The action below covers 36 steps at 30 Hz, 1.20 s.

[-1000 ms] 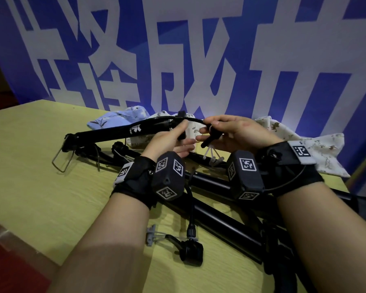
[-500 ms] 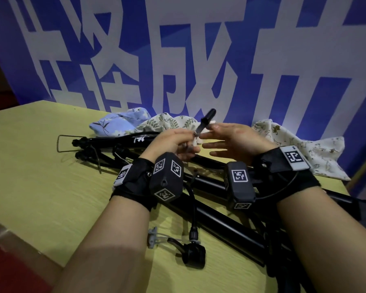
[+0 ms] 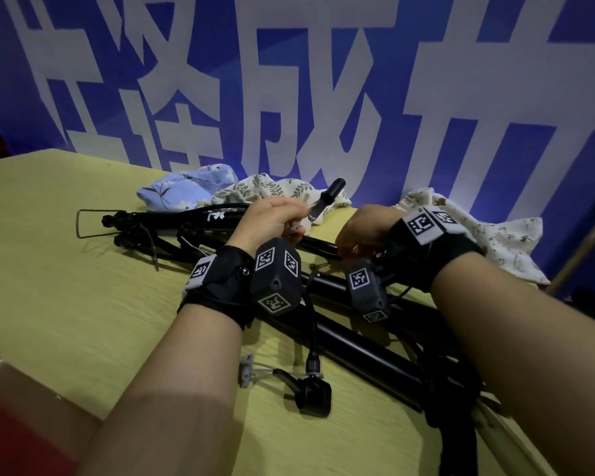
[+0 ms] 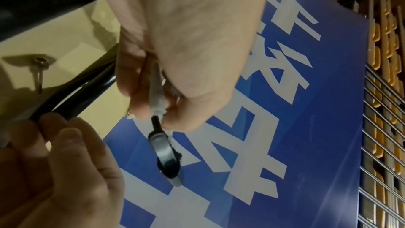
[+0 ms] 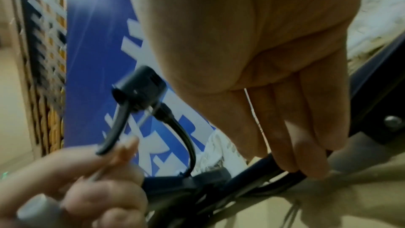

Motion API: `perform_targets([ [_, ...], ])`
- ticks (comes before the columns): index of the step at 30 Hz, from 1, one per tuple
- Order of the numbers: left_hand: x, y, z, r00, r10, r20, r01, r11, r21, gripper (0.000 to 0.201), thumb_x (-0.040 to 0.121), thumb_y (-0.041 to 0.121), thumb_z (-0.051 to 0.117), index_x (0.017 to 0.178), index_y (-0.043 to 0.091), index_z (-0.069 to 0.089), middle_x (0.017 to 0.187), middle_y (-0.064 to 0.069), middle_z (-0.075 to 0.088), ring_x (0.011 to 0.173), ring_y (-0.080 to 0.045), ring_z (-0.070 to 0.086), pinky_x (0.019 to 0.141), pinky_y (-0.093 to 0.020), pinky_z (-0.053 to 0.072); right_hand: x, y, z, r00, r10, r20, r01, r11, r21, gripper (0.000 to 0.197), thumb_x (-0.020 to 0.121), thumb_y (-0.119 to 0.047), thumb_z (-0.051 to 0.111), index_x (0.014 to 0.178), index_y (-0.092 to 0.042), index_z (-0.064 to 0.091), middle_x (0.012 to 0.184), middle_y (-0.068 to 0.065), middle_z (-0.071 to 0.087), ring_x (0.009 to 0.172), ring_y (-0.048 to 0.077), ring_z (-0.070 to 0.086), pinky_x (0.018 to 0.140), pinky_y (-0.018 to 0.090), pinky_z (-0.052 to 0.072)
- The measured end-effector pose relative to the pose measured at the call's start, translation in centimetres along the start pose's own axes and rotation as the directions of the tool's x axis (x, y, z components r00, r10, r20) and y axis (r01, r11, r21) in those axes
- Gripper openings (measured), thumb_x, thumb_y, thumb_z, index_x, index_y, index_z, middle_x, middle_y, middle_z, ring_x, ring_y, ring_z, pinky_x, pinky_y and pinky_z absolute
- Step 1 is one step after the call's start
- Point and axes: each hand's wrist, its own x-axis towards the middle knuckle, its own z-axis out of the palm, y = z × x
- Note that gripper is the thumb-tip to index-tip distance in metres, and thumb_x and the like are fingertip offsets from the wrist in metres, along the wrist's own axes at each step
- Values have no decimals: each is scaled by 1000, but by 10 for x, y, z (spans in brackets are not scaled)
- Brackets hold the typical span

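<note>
A folded frame of black tubes [image 3: 368, 345] lies across the yellow table [image 3: 66, 304]. My left hand [image 3: 299, 218] is raised above the frame. It pinches a small lever [image 3: 327, 201] with a black tip and a silver shank, which points up and to the right. In the left wrist view the lever [image 4: 164, 152] sticks out past my thumb and fingers [image 4: 140, 103]. My right hand [image 3: 349, 242] is lower, with its fingers [image 5: 302, 166] curled over a black tube [image 4: 72, 96] of the frame. The right fingertips are hidden in the head view.
Patterned cloths [image 3: 193, 187] [image 3: 478, 235] lie bunched at the back against a blue banner [image 3: 323, 97]. A black clamp on a cable [image 3: 311, 395] sits near the front. A wire loop [image 3: 83, 223] juts out at the frame's left end. The table's front edge runs at lower left.
The upper tube went down onto the table. My right hand left the lever and dropped to grip a black tube. My left hand keeps the lever, now tilted up.
</note>
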Motion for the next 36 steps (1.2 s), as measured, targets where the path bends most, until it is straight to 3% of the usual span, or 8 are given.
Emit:
perform_targets([
  [7,0,1,-11,998,-2,-71,-7,992,-128,4,85,2,65,83,5,67,63,-4,58,49,-9,56,49,-19,49,19,-15,-5,985,-60,165,96,971,-220,31,81,-19,70,110,-7,70,111,7,69,101,23,65,91,34,52],
  [11,5,0,-16,994,13,-109,-36,977,-210,7,84,2,64,82,8,67,59,2,63,52,-9,58,62,-26,52,24,-26,-7,971,-67,231,147,925,-352,33,82,-17,70,112,-4,65,115,13,65,105,28,61,82,32,50],
  [14,7,0,-19,992,29,-126,-57,973,-224,7,84,3,64,84,9,67,59,2,63,53,-9,59,59,-25,51,23,-37,-9,963,-47,265,160,892,-424,22,84,-16,68,103,-7,68,95,7,69,84,20,65,73,29,52],
  [17,8,1,-20,988,16,-152,-61,953,-296,6,85,4,62,83,9,64,57,3,63,50,-7,59,55,-23,50,30,-43,-9,969,-88,231,213,769,-602,5,85,-12,66,81,-10,66,73,3,66,66,15,60,60,22,47],
  [19,9,3,-20,986,-4,-166,-56,932,-357,6,85,5,62,82,10,63,57,2,61,48,-6,58,51,-21,49,33,-47,-7,964,-88,252,237,714,-658,15,85,-9,64,71,-14,63,66,1,63,61,12,58,57,21,46],
  [26,13,2,-26,980,-58,-191,-41,877,-478,6,85,11,64,80,12,65,57,2,59,46,-5,57,47,-19,47,42,-57,8,930,-97,356,324,675,-663,10,87,-12,64,96,-9,68,72,2,68,66,11,64,73,28,54],
  [33,9,9,-29,977,-74,-198,-64,791,-609,15,87,9,62,73,11,58,51,2,53,42,-5,55,43,-18,47,55,-55,17,885,-32,464,349,705,-618,21,86,-11,64,102,3,66,70,4,65,66,15,61,64,25,51],
  [36,9,10,-31,977,-76,-198,-66,778,-624,13,87,9,62,74,11,58,47,3,53,42,-5,55,43,-18,47,60,-54,19,858,-22,513,371,717,-590,8,84,-13,68,80,-6,68,65,4,65,61,15,59,62,26,49],
])
